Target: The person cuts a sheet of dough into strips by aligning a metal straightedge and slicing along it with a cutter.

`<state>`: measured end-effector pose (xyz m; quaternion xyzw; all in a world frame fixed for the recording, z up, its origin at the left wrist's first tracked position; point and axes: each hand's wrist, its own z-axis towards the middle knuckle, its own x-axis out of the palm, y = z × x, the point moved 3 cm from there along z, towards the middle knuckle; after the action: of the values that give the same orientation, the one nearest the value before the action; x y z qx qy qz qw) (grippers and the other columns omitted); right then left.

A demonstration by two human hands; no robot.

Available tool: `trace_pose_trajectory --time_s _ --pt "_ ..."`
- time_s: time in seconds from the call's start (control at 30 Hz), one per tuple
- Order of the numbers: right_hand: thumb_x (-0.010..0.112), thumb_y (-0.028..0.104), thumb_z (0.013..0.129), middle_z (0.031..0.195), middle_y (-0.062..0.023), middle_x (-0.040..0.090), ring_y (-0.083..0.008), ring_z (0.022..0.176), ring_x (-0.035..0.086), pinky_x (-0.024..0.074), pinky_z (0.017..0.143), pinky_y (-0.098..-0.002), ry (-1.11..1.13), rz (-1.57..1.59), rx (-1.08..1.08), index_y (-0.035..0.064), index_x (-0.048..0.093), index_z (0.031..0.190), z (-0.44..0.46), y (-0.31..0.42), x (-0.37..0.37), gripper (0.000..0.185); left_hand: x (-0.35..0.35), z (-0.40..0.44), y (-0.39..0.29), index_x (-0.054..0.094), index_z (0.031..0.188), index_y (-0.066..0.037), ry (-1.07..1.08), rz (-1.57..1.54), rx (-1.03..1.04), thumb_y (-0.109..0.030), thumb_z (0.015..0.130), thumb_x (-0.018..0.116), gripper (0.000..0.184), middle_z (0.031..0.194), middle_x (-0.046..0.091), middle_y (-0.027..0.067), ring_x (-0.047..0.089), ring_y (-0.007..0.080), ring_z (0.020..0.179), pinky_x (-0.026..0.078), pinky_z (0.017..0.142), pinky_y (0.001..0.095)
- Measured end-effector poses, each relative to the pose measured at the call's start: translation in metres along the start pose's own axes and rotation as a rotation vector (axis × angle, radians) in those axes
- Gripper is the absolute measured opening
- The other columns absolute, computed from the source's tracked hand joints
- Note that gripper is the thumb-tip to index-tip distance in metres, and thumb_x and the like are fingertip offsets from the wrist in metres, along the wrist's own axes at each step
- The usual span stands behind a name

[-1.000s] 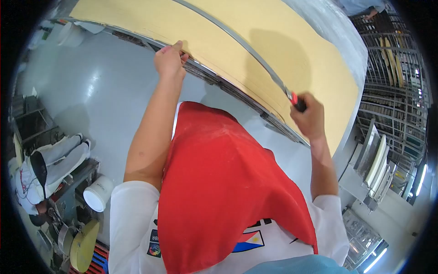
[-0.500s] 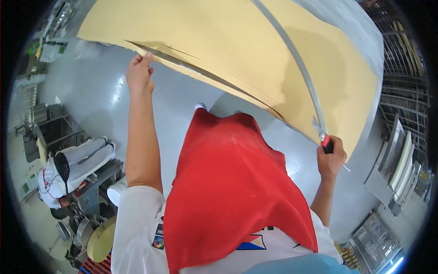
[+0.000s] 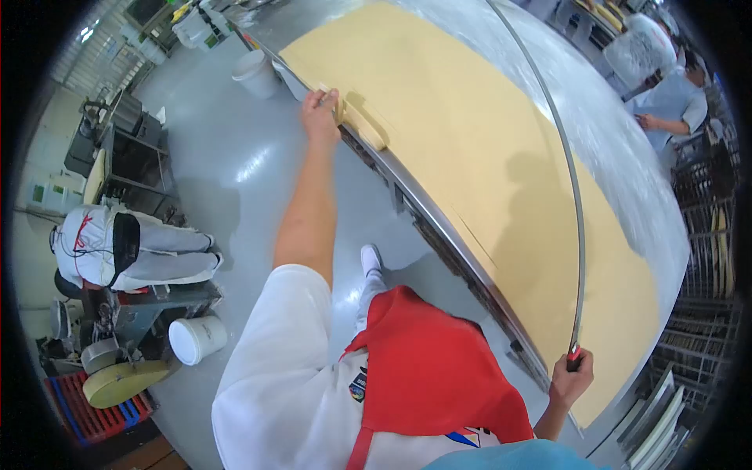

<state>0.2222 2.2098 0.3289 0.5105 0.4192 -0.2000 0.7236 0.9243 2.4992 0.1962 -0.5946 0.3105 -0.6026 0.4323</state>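
Observation:
A wide yellow sheet, perhaps dough, (image 3: 470,133) lies over the metal-edged table (image 3: 439,207). My left hand (image 3: 319,113) is closed at the sheet's near edge, its fingers pinched on the end of a bunched yellow strip (image 3: 364,128) that rests on the sheet. Close to the sheet's near right part, my right hand (image 3: 572,377) is wrapped round the red and black handle of a long thin metal blade (image 3: 568,157). The blade appears curved and reaches over the sheet to the top of the view.
One person (image 3: 149,247) bends over a bench at the left, near a white bucket (image 3: 197,338). Another bucket (image 3: 256,74) stands beyond the table's left end. A co-worker (image 3: 674,102) is at the upper right. Racks (image 3: 705,266) and stacked trays line the right side.
The view has turned and shifted. The long loose strip along the near edge is now bunched by my left hand. My right hand still holds the blade, now lower in view.

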Motion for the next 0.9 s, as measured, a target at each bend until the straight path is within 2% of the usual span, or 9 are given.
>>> trace_pose_trajectory --time_s 0.17,0.23,0.33,0.43,0.57,0.63,0.77,0.87,0.9 --pt "0.068 -0.002 0.08 0.072 0.0012 0.053 -0.0074 0.067 0.047 0.042 0.061 -0.026 0.06 0.119 0.029 0.0033 0.061 0.09 0.01 0.096 0.058 0.013 -0.004 0.08 0.029 0.061 0.127 0.009 -0.156 -0.132 -0.258 -0.005 0.086 0.084 0.049 0.116 0.069 0.0081 0.067 0.0201 0.104 0.054 0.091 0.0308" --pt "0.069 -0.001 0.08 0.073 0.0029 0.052 -0.0069 0.067 0.047 0.042 0.062 -0.0253 0.058 0.074 0.0 0.0041 0.061 0.089 0.015 0.12 0.076 0.014 0.006 0.095 0.02 0.07 0.113 0.007 -0.216 0.12 -0.275 -0.005 0.085 0.082 0.033 0.102 0.073 0.0074 0.07 0.0196 0.092 0.056 0.085 0.032" --pt "0.069 -0.003 0.079 0.071 0.0022 0.053 -0.0065 0.065 0.047 0.0429 0.061 -0.0252 0.101 0.064 0.042 0.0041 0.061 0.09 0.018 0.151 0.095 0.015 0.008 0.113 0.019 0.075 0.098 0.005 -0.296 0.375 -0.248 -0.006 0.081 0.083 0.021 0.097 0.074 0.0087 0.07 0.0183 0.087 0.056 0.079 0.0328" --pt "0.07 -0.003 0.078 0.069 0.0006 0.055 -0.0077 0.062 0.048 0.0438 0.058 -0.027 0.09 0.052 -0.078 0.004 0.062 0.091 0.021 0.175 0.113 0.016 0.005 0.128 0.021 0.076 0.093 0.003 -0.314 0.708 -0.215 -0.007 0.079 0.084 0.019 0.094 0.074 0.01 0.071 0.0182 0.087 0.056 0.078 0.0339" --pt "0.071 -0.002 0.076 0.065 -0.0029 0.056 -0.0117 0.056 0.052 0.0455 0.056 -0.03 0.08 0.028 -0.149 0.0038 0.063 0.091 0.035 0.192 0.129 0.018 0.004 0.133 0.013 0.074 0.099 0.005 -0.324 0.588 -0.269 -0.008 0.083 0.082 0.022 0.095 0.074 0.011 0.071 0.0212 0.087 0.055 0.078 0.0364" --pt "0.071 -0.003 0.073 0.063 -0.0061 0.057 -0.0168 0.054 0.055 0.0466 0.055 -0.0324 0.118 0.0 -0.207 0.0035 0.064 0.091 0.046 0.198 0.136 0.02 0.002 0.132 -0.004 0.072 0.103 0.006 -0.293 0.332 -0.348 -0.01 0.087 0.078 0.023 0.096 0.074 0.0119 0.071 0.0244 0.085 0.055 0.078 0.039" --pt "0.07 -0.004 0.07 0.063 -0.0085 0.058 -0.0206 0.053 0.057 0.0471 0.055 -0.0341 0.149 0.062 -0.218 0.0039 0.064 0.091 0.07 0.201 0.156 0.023 -0.028 0.157 -0.008 0.07 0.1 0.006 -0.093 0.524 -0.322 -0.01 0.091 0.074 0.02 0.093 0.073 0.0121 0.07 0.0256 0.081 0.055 0.076 0.0409" --pt "0.068 -0.005 0.069 0.063 -0.0081 0.058 -0.0212 0.054 0.058 0.0474 0.056 -0.0351 0.151 0.069 -0.242 0.0049 0.063 0.09 0.079 0.213 0.164 0.024 -0.016 0.157 -0.012 0.067 0.1 0.005 -0.046 0.29 -0.382 -0.014 0.091 0.075 0.023 0.094 0.071 0.0138 0.069 0.0247 0.083 0.055 0.074 0.0403" --pt "0.068 -0.005 0.069 0.063 -0.0081 0.058 -0.0212 0.054 0.058 0.0474 0.056 -0.0351 0.144 0.075 -0.24 0.0049 0.063 0.09 0.079 0.215 0.168 0.024 -0.008 0.157 -0.015 0.066 0.102 0.004 -0.013 0.544 -0.322 -0.015 0.09 0.075 0.024 0.099 0.069 0.0165 0.068 0.0271 0.091 0.055 0.078 0.0417"
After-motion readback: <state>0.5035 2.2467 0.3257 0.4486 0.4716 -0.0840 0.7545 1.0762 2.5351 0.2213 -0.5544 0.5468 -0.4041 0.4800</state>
